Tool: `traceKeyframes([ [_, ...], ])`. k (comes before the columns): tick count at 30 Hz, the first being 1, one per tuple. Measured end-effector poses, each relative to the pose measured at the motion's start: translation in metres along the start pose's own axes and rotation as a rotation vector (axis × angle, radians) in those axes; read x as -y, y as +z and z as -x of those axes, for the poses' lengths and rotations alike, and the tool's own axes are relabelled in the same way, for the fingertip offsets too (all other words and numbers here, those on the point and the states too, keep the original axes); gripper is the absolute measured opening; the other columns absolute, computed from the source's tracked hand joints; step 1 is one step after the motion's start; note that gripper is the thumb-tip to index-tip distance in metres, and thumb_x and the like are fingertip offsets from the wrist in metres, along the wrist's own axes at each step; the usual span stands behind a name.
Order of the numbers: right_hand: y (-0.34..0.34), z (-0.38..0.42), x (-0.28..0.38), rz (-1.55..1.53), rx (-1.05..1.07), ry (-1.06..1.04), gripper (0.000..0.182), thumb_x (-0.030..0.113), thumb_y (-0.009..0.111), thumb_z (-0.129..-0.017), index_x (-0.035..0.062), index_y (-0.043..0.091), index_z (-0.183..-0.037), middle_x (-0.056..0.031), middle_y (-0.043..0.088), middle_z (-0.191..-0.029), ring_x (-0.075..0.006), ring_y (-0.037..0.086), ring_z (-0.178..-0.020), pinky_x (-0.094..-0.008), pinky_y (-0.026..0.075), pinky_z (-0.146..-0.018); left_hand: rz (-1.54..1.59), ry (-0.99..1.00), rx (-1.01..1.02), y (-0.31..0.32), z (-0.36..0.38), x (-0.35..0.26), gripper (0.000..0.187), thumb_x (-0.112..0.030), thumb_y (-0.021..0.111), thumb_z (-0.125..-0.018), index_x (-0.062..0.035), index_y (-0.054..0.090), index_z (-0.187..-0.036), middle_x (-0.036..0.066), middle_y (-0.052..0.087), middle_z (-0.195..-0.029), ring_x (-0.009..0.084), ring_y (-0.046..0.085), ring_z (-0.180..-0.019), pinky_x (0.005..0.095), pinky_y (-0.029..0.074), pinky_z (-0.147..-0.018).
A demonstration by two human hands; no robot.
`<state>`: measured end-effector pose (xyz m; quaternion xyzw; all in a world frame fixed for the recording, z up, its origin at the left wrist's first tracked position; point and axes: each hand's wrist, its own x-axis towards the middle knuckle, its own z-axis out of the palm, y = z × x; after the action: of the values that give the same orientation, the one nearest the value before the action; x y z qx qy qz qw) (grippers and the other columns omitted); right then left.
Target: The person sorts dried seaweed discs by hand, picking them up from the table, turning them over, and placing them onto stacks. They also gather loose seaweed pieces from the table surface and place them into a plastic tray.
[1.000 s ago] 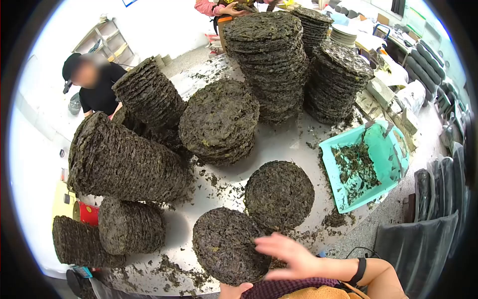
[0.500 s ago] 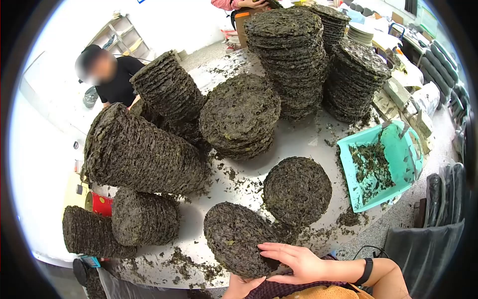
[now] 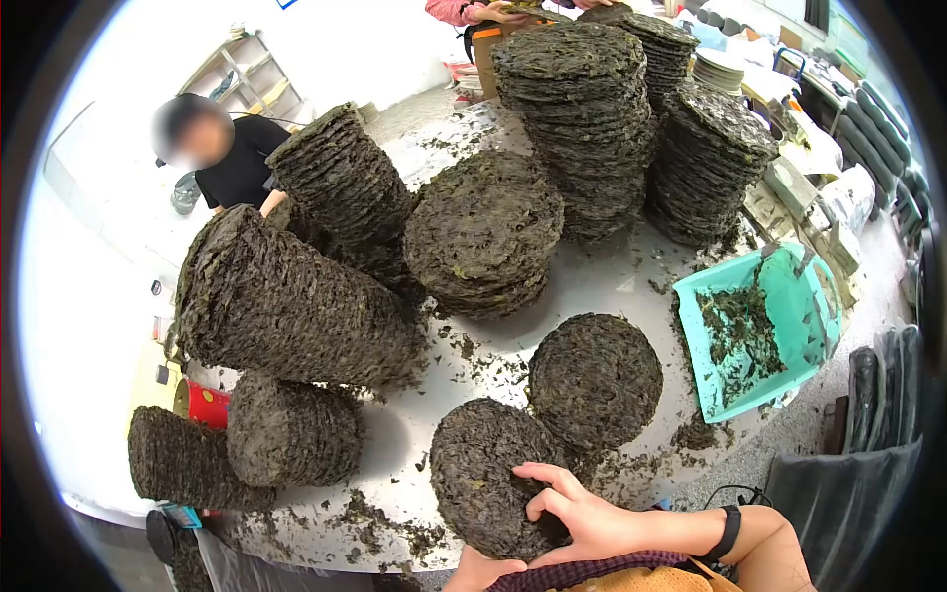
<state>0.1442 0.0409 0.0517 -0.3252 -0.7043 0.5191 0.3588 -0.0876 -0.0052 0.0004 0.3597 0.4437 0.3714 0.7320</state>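
Note:
Round dark seaweed-like cakes lie on the white table. The nearest one [image 3: 483,464] is at the table's front edge, its flat face turned up. My left hand [image 3: 480,572] is under its lower edge; most of the fingers are hidden below the cake. My right hand [image 3: 577,513], with a dark band on the wrist, rests on the cake's right side, fingers bent and apart on its surface. Another round cake [image 3: 596,381] lies flat just behind it, close to its upper right edge.
Tall stacks [image 3: 577,128] of cakes stand at the back, and a long stack [image 3: 296,301] leans at the left. A turquoise basket [image 3: 695,345] with loose scraps is at the right. One person [image 3: 237,163] is at the left, another's hands [image 3: 503,12] at the top.
The near cake looks rounder and its left edge has shifted right. The fingers of my right hand have bent and spread. The far person's hands have shifted at the top.

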Motion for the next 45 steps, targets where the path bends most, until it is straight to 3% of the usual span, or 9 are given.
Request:
traceKeyframes([
  [3,-0.008,0.004,0.0,-0.148,0.025,0.014,0.048,0.033,0.079,-0.077,0.0073,0.043,-0.096,-0.0247,0.025,-0.144,-0.0428,0.024,-0.135,-0.0515,0.029,-0.106,-0.022,-0.01,0.044,-0.001,0.001,-0.004,0.077,-0.015,0.08,-0.072,0.0014,0.04,-0.135,0.011,0.049,-0.131,0.0221,0.049,-0.119,0.0388,0.042,-0.1],
  [8,-0.004,0.003,0.005,-0.015,0.016,0.078,0.083,0.043,0.073,-0.08,0.0067,0.032,-0.143,-0.0228,0.021,-0.151,-0.0389,0.023,-0.14,-0.0466,0.03,-0.11,-0.05,-0.024,0.107,-0.002,0.001,-0.002,0.078,-0.017,0.081,-0.073,0.0013,0.039,-0.136,0.011,0.048,-0.132,0.0219,0.048,-0.12,0.039,0.042,-0.1],
  [13,-0.001,0.0,-0.001,0.151,-0.019,0.055,0.088,0.038,0.08,-0.074,0.0058,0.035,-0.142,-0.0188,0.029,-0.15,-0.0348,0.03,-0.138,-0.0439,0.031,-0.11,0.071,0.048,-0.021,0.0,-0.002,0.008,0.082,-0.034,0.075,-0.08,-0.0003,0.031,-0.141,0.01,0.046,-0.135,0.0231,0.047,-0.122,0.0384,0.041,-0.101],
  [21,-0.012,0.005,-0.009,-0.238,0.04,0.194,0.077,0.022,0.075,-0.08,0.0085,0.035,-0.144,-0.0145,0.025,-0.153,-0.0289,0.025,-0.141,-0.0414,0.026,-0.113,0.101,0.041,-0.115,0.015,-0.009,-0.004,0.073,-0.022,0.07,-0.083,-0.002,0.032,-0.141,0.011,0.046,-0.136,0.0255,0.047,-0.123,0.0398,0.04,-0.103],
  [28,-0.04,0.018,-0.001,0.213,-0.637,0.185,0.055,-0.007,0.044,-0.076,-0.0007,0.049,-0.13,-0.019,0.054,-0.13,-0.0272,0.053,-0.12,-0.035,0.042,-0.101,0.406,0.132,-0.336,0.005,-0.012,-0.02,0.075,-0.007,0.056,-0.076,-0.0087,0.024,-0.144,0.015,0.044,-0.135,0.0348,0.046,-0.124,0.0538,0.039,-0.102],
  [31,-0.067,0.033,-0.034,-0.308,-1.03,0.305,0.063,-0.008,0.047,-0.081,-0.0014,0.032,-0.142,-0.0169,0.044,-0.137,-0.0246,0.043,-0.128,-0.0341,0.035,-0.105,0.512,0.088,-0.33,-0.007,-0.003,-0.022,0.057,-0.007,0.053,-0.082,-0.0034,0.041,-0.137,0.012,0.05,-0.133,0.0295,0.049,-0.122,0.0413,0.042,-0.102],
  [33,-0.071,0.038,-0.068,0.186,-1.224,0.212,0.065,-0.006,0.048,-0.083,-0.0005,0.028,-0.144,-0.0169,0.036,-0.144,-0.0268,0.036,-0.134,-0.0403,0.03,-0.11,0.522,0.068,-0.447,-0.005,-0.004,-0.025,0.055,-0.006,0.05,-0.081,-0.0028,0.044,-0.135,0.012,0.051,-0.132,0.031,0.049,-0.122,0.0428,0.041,-0.104],
  [40,-0.036,0.018,-0.002,0.636,0.069,-0.125,0.081,0.028,0.075,-0.073,0.0094,0.037,-0.142,-0.0146,0.036,-0.147,-0.0308,0.032,-0.138,-0.048,0.027,-0.112,0.692,-0.135,-0.44,0.029,0.001,-0.045,0.066,-0.007,0.051,-0.077,-0.0031,0.037,-0.141,0.015,0.04,-0.145,0.033,0.037,-0.133,0.0459,0.028,-0.114],
  [45,-0.043,0.015,-0.007,0.246,-0.461,0.045,0.053,0.004,0.067,-0.07,0.0046,0.058,-0.123,-0.0132,0.061,-0.124,-0.0309,0.061,-0.111,-0.0378,0.05,-0.095,0.534,0.178,0.101,0.031,-0.012,-0.047,0.073,-0.026,0.061,-0.083,-0.0102,0.028,-0.146,0.015,0.027,-0.151,0.0319,0.023,-0.141,0.052,0.022,-0.114],
])
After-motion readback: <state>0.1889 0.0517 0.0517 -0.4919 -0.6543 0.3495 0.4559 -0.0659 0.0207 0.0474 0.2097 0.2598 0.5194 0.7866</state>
